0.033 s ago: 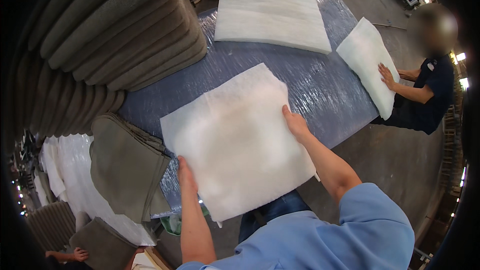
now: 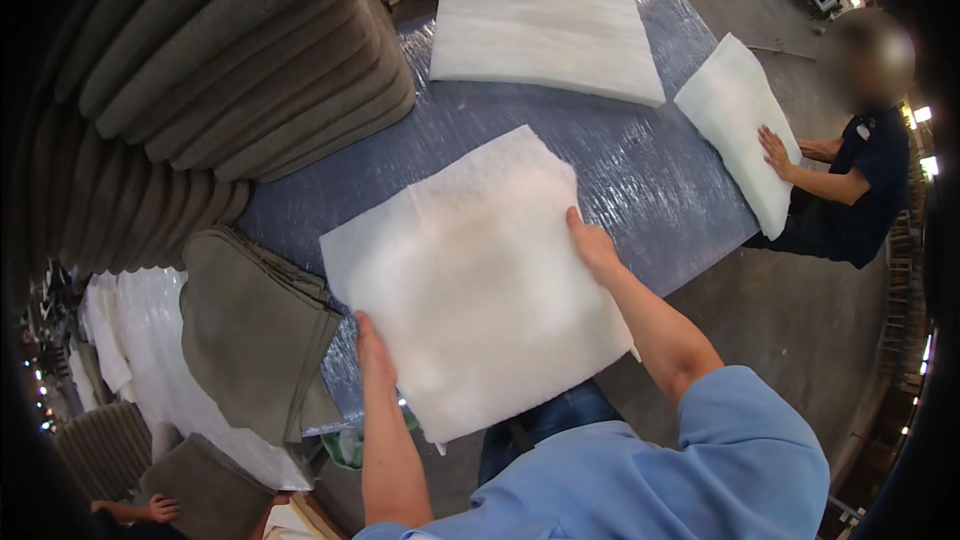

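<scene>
Head view, looking down on the work: a roughly square sheet of soft white fibrous wadding [image 2: 480, 290] lies between the wearer's two hands, its face turned up toward the camera. The left hand [image 2: 376, 350] is closed on the sheet's left margin, near the lower left corner; the right hand [image 2: 594, 244] is closed on the right margin, farther up, with the thumb along the upper face. The fingers of both hands are largely hidden beneath the wadding. The sheet extends beyond both hands toward the far side and overlaps the near part of a blue bench covered in glossy clear film [image 2: 630, 195]; whether it touches that surface cannot be told.

Beyond the sheet, a thick, pale, four-sided slab of wadding [image 2: 545, 25] lies flat on the bench. To the right, a co-worker in dark clothing [image 2: 880, 175] has a hand [image 2: 776, 153] against a narrow, tilted white pad [image 2: 735, 130]. On the left, a tall stack of ribbed brown-grey cushions [image 2: 260, 60] occupies the bench. Nearer, just left of the left hand, limp layered pieces of olive-grey fabric [image 2: 250, 330] drape at the bench's edge.
</scene>
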A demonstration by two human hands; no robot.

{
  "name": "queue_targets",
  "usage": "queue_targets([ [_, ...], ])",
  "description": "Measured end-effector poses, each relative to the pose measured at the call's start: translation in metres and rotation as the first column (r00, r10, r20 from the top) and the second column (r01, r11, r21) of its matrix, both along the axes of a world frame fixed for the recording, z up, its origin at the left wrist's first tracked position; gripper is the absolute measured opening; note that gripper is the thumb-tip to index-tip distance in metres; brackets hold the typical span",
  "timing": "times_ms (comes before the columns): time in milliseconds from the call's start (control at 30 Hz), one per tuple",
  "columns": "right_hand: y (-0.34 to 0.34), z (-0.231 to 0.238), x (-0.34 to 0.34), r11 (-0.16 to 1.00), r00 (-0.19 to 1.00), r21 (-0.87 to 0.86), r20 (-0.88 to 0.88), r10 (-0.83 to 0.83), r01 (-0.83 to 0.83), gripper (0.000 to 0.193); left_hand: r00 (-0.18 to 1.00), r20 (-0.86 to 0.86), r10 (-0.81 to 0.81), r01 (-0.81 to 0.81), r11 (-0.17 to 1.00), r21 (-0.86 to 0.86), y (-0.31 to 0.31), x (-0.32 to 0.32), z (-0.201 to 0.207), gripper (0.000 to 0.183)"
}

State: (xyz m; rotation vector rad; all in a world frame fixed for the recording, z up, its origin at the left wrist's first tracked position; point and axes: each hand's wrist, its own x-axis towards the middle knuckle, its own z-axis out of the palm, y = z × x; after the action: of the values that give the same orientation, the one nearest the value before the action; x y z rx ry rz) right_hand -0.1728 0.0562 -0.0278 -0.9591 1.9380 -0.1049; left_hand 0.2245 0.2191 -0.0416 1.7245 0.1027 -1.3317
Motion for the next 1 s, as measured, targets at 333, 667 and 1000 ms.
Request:
queue_targets([
  [333,-0.007,-0.001,-0.016,0.999,0.972,0.046,0.233,-0.025,0.014,0.099,0.64,0.18,-0.747,0.576,0.622,0.53,-0.016,0.042,0.025,0.1],
  [667,-0.008,0.024,-0.001,0.89,0.98,-0.443,0.099,0.171,-0.11,0.072,0.957,0.222,-0.189,0.219,0.968,-0.122,-0.001,0.044,0.023,0.075],
  [1000,-0.052,0.018,0.031,0.971,0.974,-0.087,-0.058,0.22,-0.224,0.086,0.993,0.076,-0.085,0.087,0.996,-0.023,-0.04,0.028,-0.003,0.08],
])
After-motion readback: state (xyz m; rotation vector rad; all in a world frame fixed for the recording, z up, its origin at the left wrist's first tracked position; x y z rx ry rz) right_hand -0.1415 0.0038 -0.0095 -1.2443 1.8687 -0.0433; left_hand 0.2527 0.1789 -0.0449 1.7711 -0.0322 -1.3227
